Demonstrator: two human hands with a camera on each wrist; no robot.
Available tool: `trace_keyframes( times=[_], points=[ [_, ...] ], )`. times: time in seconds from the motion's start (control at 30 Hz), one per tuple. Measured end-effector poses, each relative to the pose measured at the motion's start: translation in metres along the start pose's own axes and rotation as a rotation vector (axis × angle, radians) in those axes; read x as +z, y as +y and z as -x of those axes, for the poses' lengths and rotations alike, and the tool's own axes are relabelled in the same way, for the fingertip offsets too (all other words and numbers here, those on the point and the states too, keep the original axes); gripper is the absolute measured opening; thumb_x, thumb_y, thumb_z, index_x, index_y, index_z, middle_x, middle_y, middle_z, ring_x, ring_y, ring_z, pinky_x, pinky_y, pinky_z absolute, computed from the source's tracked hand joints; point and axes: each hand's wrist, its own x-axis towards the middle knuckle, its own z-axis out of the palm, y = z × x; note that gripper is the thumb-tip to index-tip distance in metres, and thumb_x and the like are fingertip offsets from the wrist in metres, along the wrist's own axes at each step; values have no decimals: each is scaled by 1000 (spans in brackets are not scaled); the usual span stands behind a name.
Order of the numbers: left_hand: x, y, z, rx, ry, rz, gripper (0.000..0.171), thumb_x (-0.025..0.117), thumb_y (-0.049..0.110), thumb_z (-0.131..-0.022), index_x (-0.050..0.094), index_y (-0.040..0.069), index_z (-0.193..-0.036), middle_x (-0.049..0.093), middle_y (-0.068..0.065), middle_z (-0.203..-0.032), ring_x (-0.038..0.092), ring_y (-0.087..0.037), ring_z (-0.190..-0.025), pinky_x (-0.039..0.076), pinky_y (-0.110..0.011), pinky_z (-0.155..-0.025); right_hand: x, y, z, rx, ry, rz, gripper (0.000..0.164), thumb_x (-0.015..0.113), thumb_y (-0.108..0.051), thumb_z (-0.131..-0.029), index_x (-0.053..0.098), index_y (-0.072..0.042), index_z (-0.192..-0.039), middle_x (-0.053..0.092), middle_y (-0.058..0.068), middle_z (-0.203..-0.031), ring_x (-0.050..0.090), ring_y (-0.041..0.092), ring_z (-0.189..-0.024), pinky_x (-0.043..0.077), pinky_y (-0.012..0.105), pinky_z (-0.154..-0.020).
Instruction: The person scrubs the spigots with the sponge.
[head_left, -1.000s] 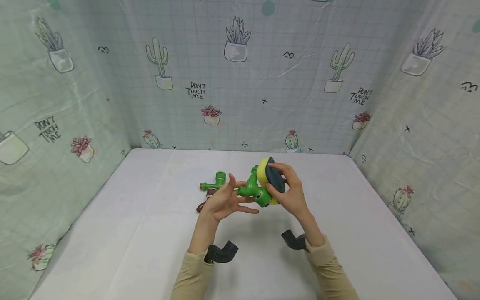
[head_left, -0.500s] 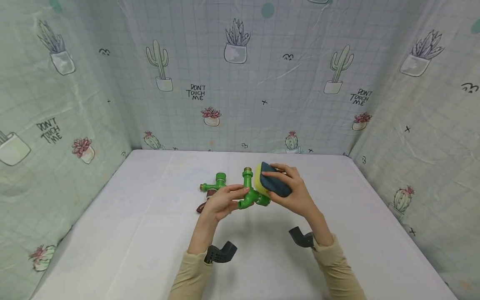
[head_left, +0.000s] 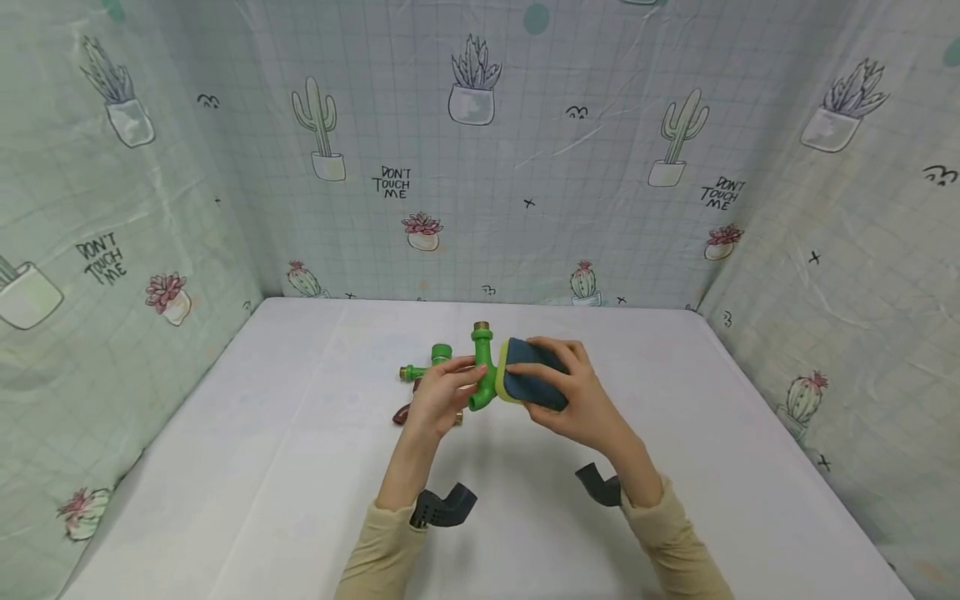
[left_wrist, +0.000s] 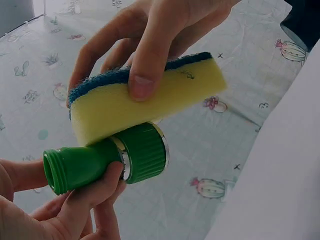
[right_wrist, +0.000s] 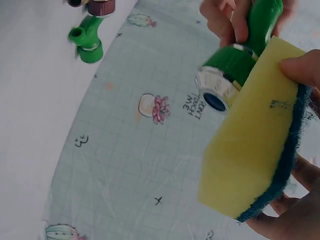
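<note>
A green plastic tap (head_left: 483,367) with a brass-coloured threaded end is held above the table, that end pointing up in the head view. My left hand (head_left: 442,396) grips it from the left, fingers and thumb around its body. In my right hand (head_left: 581,392) is a sponge (head_left: 536,375) with yellow foam and a dark blue scouring layer, pinched between thumb and fingers. The foam side (left_wrist: 145,107) lies against the tap's body beside its ribbed green collar (left_wrist: 145,152) in the left wrist view. From the head view the sponge hides the collar.
On the white table (head_left: 300,500) behind my left hand lie another green tap (head_left: 441,354) and a brown tap (head_left: 402,414), both partly hidden by the hand. Patterned cloth (head_left: 525,167) walls the table at the back and sides.
My left fingers, spread beside the tap a second ago, have closed around it. The tap has turned threaded end up and shifted left. The sponge has moved left with it, its blue face turning toward the head camera.
</note>
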Motion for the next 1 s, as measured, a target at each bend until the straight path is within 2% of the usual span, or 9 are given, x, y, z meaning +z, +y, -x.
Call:
trace_keyframes(
  times=[0.2,0.33,0.43,0.67,0.8,0.9,1.0],
  points=[
    [-2,1,-3,-21,14,123,35,51,3,-88,47,-12,-119,48,-11,-107,55,-14,-87,52,-19,-68,4,-5,5,-116,27,129,48,75,-16,-66,60,-31,-110,42,7,-130,33,25,-111,46,46,-83],
    [-5,1,-4,-29,-9,136,37,50,5,-90,44,-12,-122,46,-12,-109,54,-12,-85,51,-18,-68,4,-6,7,-142,31,149,48,75,-14,-65,61,-31,-108,43,7,-129,33,25,-110,46,46,-81],
    [-7,3,-4,-24,-25,82,37,51,3,-89,45,-10,-122,49,-12,-105,58,-10,-82,52,-19,-68,3,-5,7,-125,25,116,49,74,-13,-66,60,-30,-110,43,7,-129,33,25,-110,46,46,-81],
    [-9,5,0,26,-109,-165,36,55,0,-85,50,-6,-120,54,-7,-90,60,-9,-74,54,-28,-72,-2,2,4,-44,1,35,48,69,-13,-71,57,-27,-115,41,8,-132,33,23,-109,47,45,-80],
    [-10,4,3,40,-127,-220,38,56,-1,-84,50,-5,-121,53,-6,-89,59,-9,-73,54,-33,-75,-3,5,1,0,10,5,47,68,-12,-73,56,-27,-116,40,9,-132,33,24,-110,47,47,-80],
    [-9,3,4,24,-105,-174,36,55,-2,-84,50,-6,-120,53,-6,-88,59,-8,-72,53,-27,-71,-1,5,-1,20,63,13,47,70,-12,-72,56,-25,-115,40,10,-131,33,26,-111,48,49,-80],
    [-6,2,4,-7,-65,-50,36,52,0,-87,47,-8,-122,53,-10,-96,60,-10,-77,52,-21,-69,2,4,-1,3,140,48,49,73,-11,-69,57,-24,-114,40,12,-130,33,29,-111,49,51,-78]
  ],
)
